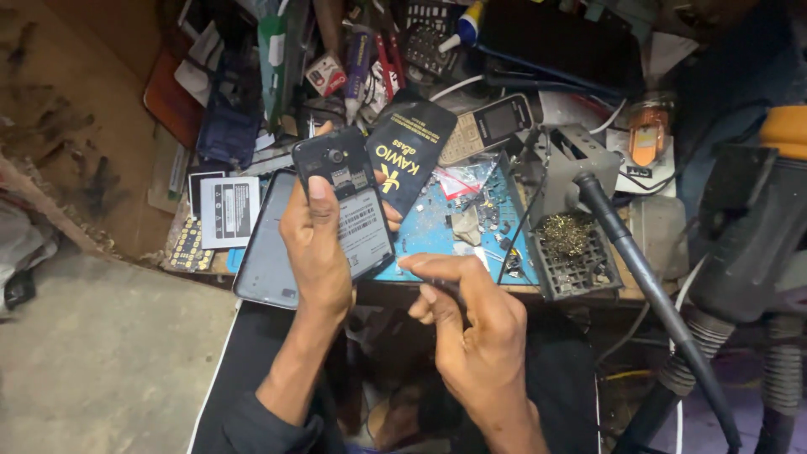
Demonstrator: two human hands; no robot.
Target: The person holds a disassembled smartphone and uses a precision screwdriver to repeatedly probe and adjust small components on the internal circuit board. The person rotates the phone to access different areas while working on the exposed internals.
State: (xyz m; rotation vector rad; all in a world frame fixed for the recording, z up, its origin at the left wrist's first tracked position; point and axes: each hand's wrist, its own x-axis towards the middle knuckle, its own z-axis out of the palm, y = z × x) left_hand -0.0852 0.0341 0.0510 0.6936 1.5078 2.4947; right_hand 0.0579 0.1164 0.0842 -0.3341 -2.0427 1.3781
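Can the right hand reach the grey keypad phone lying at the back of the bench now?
Probably yes: the right hand is low at the bench edge, and the grey keypad phone lies uncovered beyond the blue work mat, with only small parts between.

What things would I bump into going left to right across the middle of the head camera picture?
White label card → grey back cover → left hand holding an opened black phone → blue work mat → brass wool tray → black hose.
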